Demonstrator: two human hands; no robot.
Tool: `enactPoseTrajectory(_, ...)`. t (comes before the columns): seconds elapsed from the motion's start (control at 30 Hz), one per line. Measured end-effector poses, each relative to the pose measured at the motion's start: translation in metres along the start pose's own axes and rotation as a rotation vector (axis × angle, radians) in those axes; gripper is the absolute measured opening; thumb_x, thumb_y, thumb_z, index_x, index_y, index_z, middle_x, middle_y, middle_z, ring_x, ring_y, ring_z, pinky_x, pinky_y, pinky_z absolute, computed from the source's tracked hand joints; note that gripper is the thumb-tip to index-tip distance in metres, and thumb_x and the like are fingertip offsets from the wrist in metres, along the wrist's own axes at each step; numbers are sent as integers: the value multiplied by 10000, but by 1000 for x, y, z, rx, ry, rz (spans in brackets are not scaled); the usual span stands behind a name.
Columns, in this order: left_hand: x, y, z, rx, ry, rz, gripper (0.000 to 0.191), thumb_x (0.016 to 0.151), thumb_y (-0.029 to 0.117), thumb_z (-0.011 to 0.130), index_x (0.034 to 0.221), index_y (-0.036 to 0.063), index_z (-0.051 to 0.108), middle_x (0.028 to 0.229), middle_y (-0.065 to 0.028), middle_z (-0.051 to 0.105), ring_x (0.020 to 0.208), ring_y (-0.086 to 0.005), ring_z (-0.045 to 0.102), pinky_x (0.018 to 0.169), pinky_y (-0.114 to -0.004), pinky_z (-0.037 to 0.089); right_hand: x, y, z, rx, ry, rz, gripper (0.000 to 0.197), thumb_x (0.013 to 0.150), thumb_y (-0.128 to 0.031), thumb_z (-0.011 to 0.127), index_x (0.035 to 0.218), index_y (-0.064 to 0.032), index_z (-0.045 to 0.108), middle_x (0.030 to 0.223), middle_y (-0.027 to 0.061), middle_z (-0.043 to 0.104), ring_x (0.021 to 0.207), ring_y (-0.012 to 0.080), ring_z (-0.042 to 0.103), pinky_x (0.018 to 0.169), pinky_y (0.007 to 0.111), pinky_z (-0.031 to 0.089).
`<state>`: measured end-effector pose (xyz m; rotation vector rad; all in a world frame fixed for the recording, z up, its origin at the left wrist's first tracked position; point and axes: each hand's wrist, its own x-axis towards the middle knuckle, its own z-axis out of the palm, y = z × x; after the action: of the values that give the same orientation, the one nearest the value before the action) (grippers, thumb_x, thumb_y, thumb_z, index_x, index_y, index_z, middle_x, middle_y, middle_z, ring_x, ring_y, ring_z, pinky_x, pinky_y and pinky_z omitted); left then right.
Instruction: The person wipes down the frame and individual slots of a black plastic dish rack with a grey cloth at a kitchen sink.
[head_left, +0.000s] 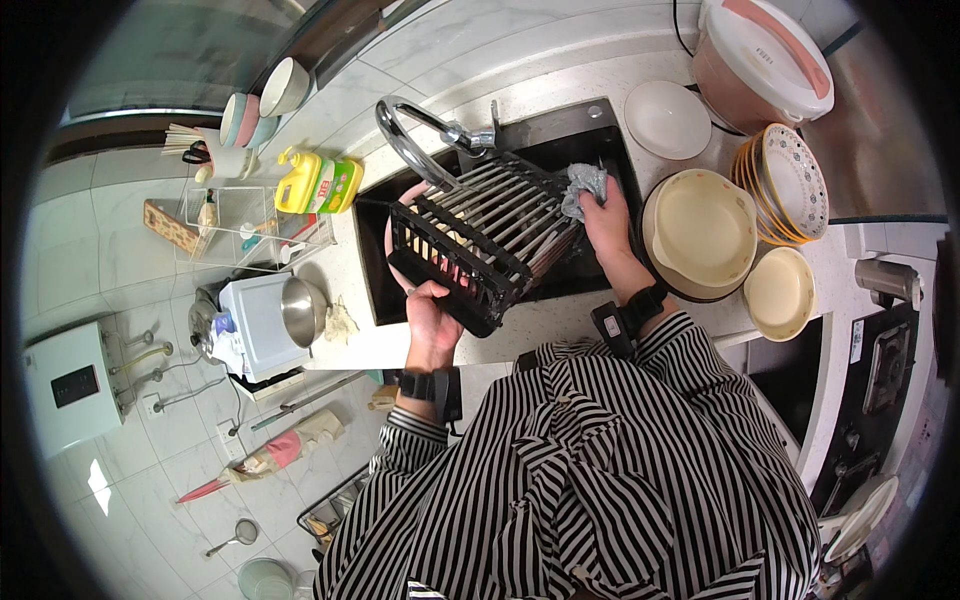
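A dish rack with black ends and metal rods (495, 217) is held tilted over the black sink (600, 281), below the curved chrome faucet (405, 142). My left hand (433, 322) grips the rack's near black end. In my right hand (602, 214) is a wet grey cloth (585, 187), pressed against the far right side of the rack. Part of a pink rim (391, 247) shows in the sink behind the rack; the rods hide most of what lies under them.
A yellow detergent jug (319, 182), a wire rack (225, 225) and a steel bowl (303, 312) stand left of the sink. On the right are a white plate (667, 120), cream bowls (705, 227), stacked patterned bowls (795, 180) and a pink lidded container (731, 82).
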<state>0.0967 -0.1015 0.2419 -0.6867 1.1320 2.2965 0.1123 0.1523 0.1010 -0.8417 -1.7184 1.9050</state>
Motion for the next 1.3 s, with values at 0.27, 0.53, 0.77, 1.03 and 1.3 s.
enactPoseTrajectory(0.27, 68, -7, -49, 85, -24, 16, 471, 647, -71, 419, 1089, 70, 496, 1002, -73, 543, 915, -270, 549, 800, -389, 498, -34, -74, 56, -227, -398, -370, 382, 866, -118, 609, 1239, -61, 547, 1236, 169, 582, 1140, 348, 534, 981, 420, 424)
enactPoseTrajectory(0.53, 49, 2, -42, 147, 2, 21, 422, 661, -61, 408, 1044, 72, 525, 947, -62, 533, 886, -252, 540, 752, -376, 505, -28, -70, 98, -375, -716, -482, 400, 1007, -242, 429, 1378, -99, 474, 1457, 78, 431, 1304, 259, 454, 1102, 381, 374)
enactPoseTrajectory(0.77, 48, 17, -48, 195, -139, -21, 441, 672, -72, 425, 1081, 55, 527, 974, -99, 562, 872, -276, 597, 751, -398, 545, 38, -15, 84, -535, -487, -290, 390, 996, -234, 452, 1353, -82, 492, 1427, 117, 464, 1253, 304, 503, 1040, 361, 419)
enactPoseTrajectory(1.03, 56, 14, -54, 235, -70, -71, 431, 666, -74, 428, 1071, 39, 522, 998, -117, 587, 902, -282, 616, 765, -397, 552, -26, -66, 112, -242, -645, -451, 396, 994, -250, 449, 1323, -36, 506, 1434, 129, 450, 1312, 279, 445, 1092, 375, 365)
enactPoseTrajectory(1.3, 49, 11, -43, 289, -139, -73, 426, 671, -79, 414, 1077, 17, 500, 1017, -161, 588, 924, -321, 627, 785, -418, 551, 19, -32, 101, -281, -442, -301, 246, 946, -115, 496, 1145, -31, 614, 1197, 134, 620, 1080, 331, 594, 935, 374, 478)
